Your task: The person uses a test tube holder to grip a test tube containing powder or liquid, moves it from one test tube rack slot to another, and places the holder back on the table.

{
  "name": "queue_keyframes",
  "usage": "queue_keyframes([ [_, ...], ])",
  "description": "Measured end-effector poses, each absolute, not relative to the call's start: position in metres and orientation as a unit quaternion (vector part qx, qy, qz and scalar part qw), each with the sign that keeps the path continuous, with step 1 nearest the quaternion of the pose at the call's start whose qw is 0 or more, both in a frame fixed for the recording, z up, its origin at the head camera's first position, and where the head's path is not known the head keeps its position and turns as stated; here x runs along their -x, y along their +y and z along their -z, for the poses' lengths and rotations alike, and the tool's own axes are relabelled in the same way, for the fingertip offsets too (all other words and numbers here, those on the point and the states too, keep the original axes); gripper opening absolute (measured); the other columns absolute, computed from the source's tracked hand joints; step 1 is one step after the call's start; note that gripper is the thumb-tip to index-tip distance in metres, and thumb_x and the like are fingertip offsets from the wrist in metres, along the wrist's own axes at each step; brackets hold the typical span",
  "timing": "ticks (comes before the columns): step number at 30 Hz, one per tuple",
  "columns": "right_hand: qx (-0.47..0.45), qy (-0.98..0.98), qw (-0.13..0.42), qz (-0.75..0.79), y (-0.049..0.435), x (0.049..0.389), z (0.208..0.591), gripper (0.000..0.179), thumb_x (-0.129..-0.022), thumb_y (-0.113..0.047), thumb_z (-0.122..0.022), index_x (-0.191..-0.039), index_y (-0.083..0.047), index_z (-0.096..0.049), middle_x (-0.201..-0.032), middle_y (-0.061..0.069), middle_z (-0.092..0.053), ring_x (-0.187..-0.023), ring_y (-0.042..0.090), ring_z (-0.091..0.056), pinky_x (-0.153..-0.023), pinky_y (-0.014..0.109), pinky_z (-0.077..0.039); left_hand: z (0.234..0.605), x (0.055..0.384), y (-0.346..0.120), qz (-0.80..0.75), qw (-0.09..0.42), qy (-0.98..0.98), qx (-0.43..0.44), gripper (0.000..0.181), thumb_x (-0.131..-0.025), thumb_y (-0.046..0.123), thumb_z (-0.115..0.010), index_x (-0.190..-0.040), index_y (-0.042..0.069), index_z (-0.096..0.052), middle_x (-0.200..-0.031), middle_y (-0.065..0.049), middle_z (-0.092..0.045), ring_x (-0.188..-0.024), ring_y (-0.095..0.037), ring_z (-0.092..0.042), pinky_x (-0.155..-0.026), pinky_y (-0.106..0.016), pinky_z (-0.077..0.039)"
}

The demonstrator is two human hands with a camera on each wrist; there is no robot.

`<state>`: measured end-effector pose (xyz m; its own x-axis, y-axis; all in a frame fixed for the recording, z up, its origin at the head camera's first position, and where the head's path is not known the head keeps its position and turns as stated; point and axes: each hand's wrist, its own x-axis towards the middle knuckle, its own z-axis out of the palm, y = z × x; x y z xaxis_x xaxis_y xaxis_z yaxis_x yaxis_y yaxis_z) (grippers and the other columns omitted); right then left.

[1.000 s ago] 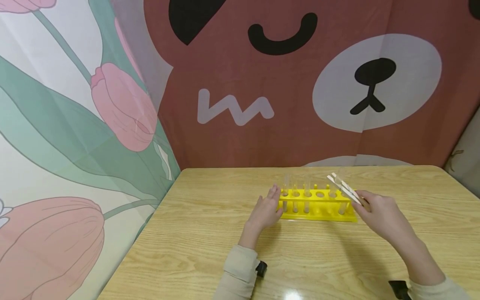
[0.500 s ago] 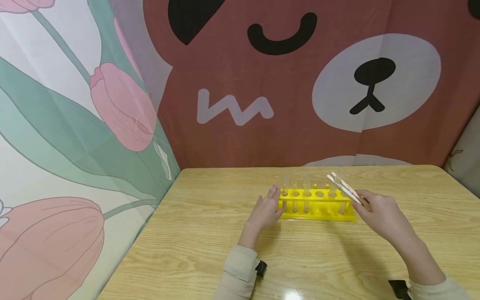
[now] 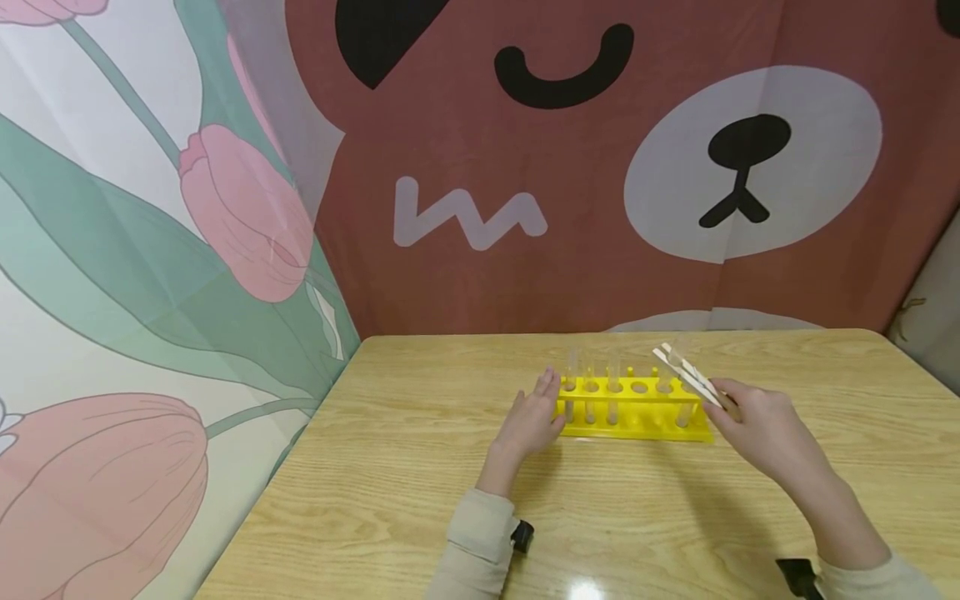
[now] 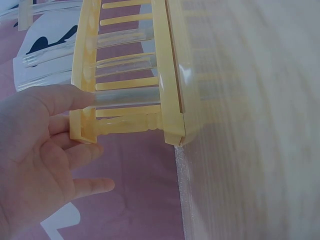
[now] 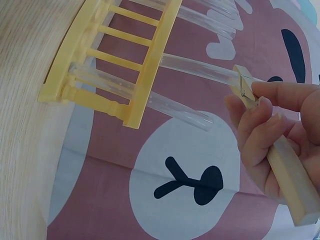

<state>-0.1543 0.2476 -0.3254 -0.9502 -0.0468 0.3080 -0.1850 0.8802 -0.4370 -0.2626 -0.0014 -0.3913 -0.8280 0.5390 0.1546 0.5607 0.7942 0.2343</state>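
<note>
My left hand (image 3: 527, 421) grips the left end of a yellow test tube rack (image 3: 637, 432); in the left wrist view one digit lies over the front of its upper shelf (image 4: 77, 110), the others behind. My right hand (image 3: 761, 425) holds a wooden test tube clamp (image 5: 292, 182), whose jaws are closed round a clear test tube (image 5: 200, 67). This tube's lower end is right at the upper shelf, over a hole near the rack's right side. Another test tube (image 5: 180, 111) stands in the rack's right end hole. Three more tubes, among them one nearest my left hand (image 4: 127, 96), stand at the left.
The rack stands on a wood-grain table (image 3: 420, 467), towards its back edge. Behind it hangs a cloth with a printed bear (image 3: 465, 292); a tulip-print cloth (image 3: 247, 250) hangs at the left. Small yellow pegs (image 3: 632, 372) rise along the rack's rear.
</note>
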Motion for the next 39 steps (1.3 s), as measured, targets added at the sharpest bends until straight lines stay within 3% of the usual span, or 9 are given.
queue_keyframes([
  [39, -0.065, -0.957, 0.164, -0.233, 0.2468, 0.1536, 0.3220, 0.033, -0.087, -0.009, -0.055, -0.111, 0.014, -0.051, -0.058, 0.002, -0.046, -0.043, 0.014, -0.036, -0.036, 0.024, -0.032, 0.3926, 0.2637, -0.0006, 0.139, 0.041, -0.947, 0.288, 0.060, -0.091, 0.022, -0.053, -0.140, 0.000, -0.025, -0.146, -0.012, -0.017, -0.132, -0.018, -0.015, -0.100, -0.047, -0.025],
])
